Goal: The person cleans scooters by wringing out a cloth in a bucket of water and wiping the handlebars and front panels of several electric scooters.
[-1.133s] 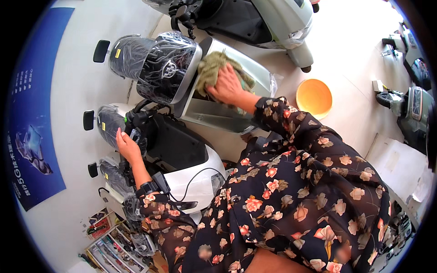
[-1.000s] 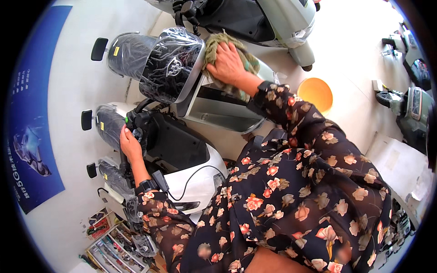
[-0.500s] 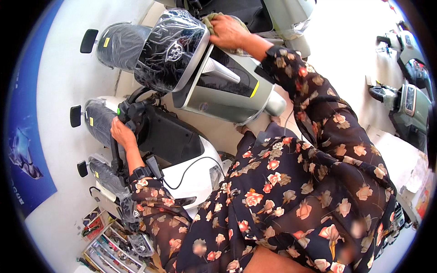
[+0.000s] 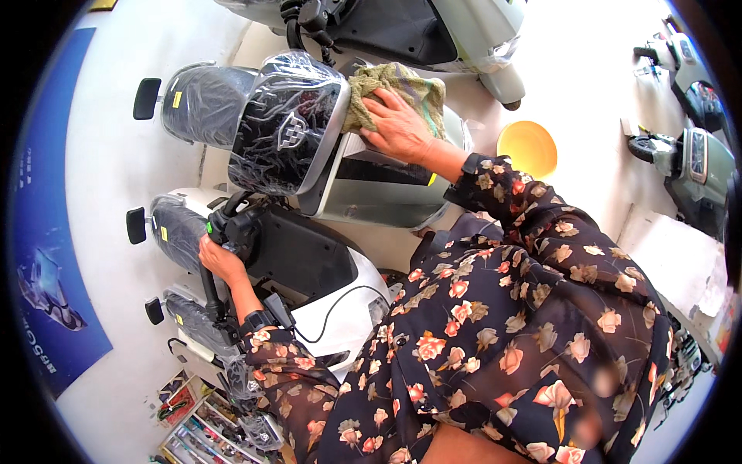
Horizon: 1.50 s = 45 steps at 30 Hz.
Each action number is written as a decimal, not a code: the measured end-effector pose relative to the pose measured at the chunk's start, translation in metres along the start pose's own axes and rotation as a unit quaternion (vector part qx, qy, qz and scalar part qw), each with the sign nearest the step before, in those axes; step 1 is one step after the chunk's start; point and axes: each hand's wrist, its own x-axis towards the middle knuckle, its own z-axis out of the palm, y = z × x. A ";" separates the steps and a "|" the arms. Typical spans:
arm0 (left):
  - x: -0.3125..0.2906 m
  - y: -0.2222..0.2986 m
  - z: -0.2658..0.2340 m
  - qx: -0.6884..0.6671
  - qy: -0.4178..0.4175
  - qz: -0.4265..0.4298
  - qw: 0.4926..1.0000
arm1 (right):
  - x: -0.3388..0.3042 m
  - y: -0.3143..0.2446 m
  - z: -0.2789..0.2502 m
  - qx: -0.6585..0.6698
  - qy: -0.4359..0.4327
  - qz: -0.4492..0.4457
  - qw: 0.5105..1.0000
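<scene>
My right hand presses a green patterned cloth onto the grey-green front panel of a scooter. Its fingers bend over the cloth. Beside the cloth, crinkled clear plastic film covers the scooter's glossy black display section. My left hand is closed around the handlebar grip of a white scooter to the left. Part of that grip is hidden under the fingers.
A yellow basin stands on the floor to the right. Another scooter is parked at the far side, with more at the right edge. Film-wrapped mirrors and seats line the white wall. Lower left is a rack of small goods.
My right hand has drawn the cloth nearer and onto the front panel, where it now lies more spread out. The view has shifted, bringing the yellow basin into sight. My left hand keeps its hold.
</scene>
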 end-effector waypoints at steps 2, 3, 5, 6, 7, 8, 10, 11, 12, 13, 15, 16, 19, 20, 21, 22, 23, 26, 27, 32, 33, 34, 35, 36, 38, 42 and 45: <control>0.001 0.001 -0.002 0.005 -0.005 -0.001 1.000 | 0.001 0.013 -0.006 -0.009 -0.016 -0.022 1.000; 0.002 0.003 -0.003 -0.003 -0.010 -0.006 1.000 | 0.003 0.016 -0.010 0.005 -0.030 -0.015 0.999; 0.005 0.007 -0.001 -0.021 -0.021 -0.014 0.999 | 0.008 0.034 0.003 0.013 0.077 0.016 0.997; 0.003 0.005 -0.001 -0.003 -0.016 -0.005 1.000 | 0.016 0.038 0.007 0.035 0.138 0.067 0.987; 0.001 0.001 -0.001 0.015 -0.011 0.004 1.000 | 0.025 0.046 0.010 0.079 0.163 0.081 0.980; -0.002 -0.002 -0.001 0.033 -0.006 0.013 0.999 | 0.033 0.054 0.009 0.143 0.109 0.146 0.973; -0.007 -0.016 0.004 0.063 0.015 0.036 0.997 | 0.033 0.064 0.016 0.198 0.085 0.219 0.952; -0.006 -0.020 0.009 0.073 0.028 0.050 0.996 | 0.021 0.069 0.023 0.163 0.110 0.226 0.954; -0.006 -0.021 0.008 0.071 0.009 0.046 0.996 | 0.002 0.075 0.034 0.131 0.135 0.232 0.954; -0.005 -0.022 0.007 0.068 0.006 0.029 0.997 | -0.022 0.083 0.047 0.098 0.160 0.239 0.953; -0.003 -0.022 0.010 0.061 0.001 -0.004 0.998 | -0.095 0.125 0.089 -0.108 0.141 0.216 0.960; -0.002 -0.022 0.010 0.051 0.001 -0.009 0.999 | -0.105 0.129 0.092 -0.056 0.114 0.331 0.935; -0.001 -0.020 0.010 0.032 -0.002 -0.022 0.999 | -0.114 0.122 0.080 0.085 0.064 0.557 0.824; -0.003 -0.023 0.007 0.037 -0.004 -0.027 0.999 | -0.097 0.096 0.062 0.121 0.073 0.570 0.809; -0.004 -0.021 0.008 0.039 -0.007 -0.030 0.999 | -0.085 0.073 0.055 0.154 0.085 0.584 0.793; 0.002 -0.010 0.010 0.029 -0.012 -0.037 0.999 | -0.076 0.056 0.061 0.167 0.106 0.536 0.821; 0.004 -0.013 0.014 0.038 -0.005 -0.010 0.999 | -0.067 0.035 0.070 0.180 0.124 0.489 0.845; 0.009 -0.021 0.016 0.025 -0.026 -0.007 0.999 | -0.041 -0.019 0.057 0.091 0.068 0.206 0.972; 0.005 -0.024 0.013 0.028 -0.017 -0.011 0.999 | -0.025 -0.029 0.045 0.070 0.076 0.120 0.987; -0.003 -0.032 0.015 0.019 -0.014 -0.018 1.000 | 0.002 0.025 0.028 0.072 0.166 0.132 0.975; -0.007 -0.032 0.016 0.021 -0.019 -0.025 0.999 | 0.000 0.047 0.027 0.091 0.177 0.158 0.967; -0.008 -0.035 0.015 0.041 -0.020 -0.014 0.999 | -0.015 0.073 0.046 0.007 0.130 0.241 0.962; -0.005 -0.036 0.012 0.043 -0.012 -0.007 0.999 | -0.034 0.094 0.064 -0.075 0.083 0.319 0.941; -0.002 -0.038 0.010 0.046 -0.004 -0.002 0.999 | -0.055 0.121 0.077 -0.032 0.076 0.368 0.926; 0.001 -0.037 0.012 0.047 0.007 0.008 0.999 | -0.112 0.158 0.107 -0.006 0.082 0.457 0.886; -0.006 -0.048 0.019 0.081 0.012 0.010 0.997 | -0.133 0.118 0.123 0.045 0.158 0.634 0.756; -0.002 -0.053 0.025 0.073 0.030 0.039 0.996 | -0.138 0.066 0.152 -0.030 0.130 0.567 0.813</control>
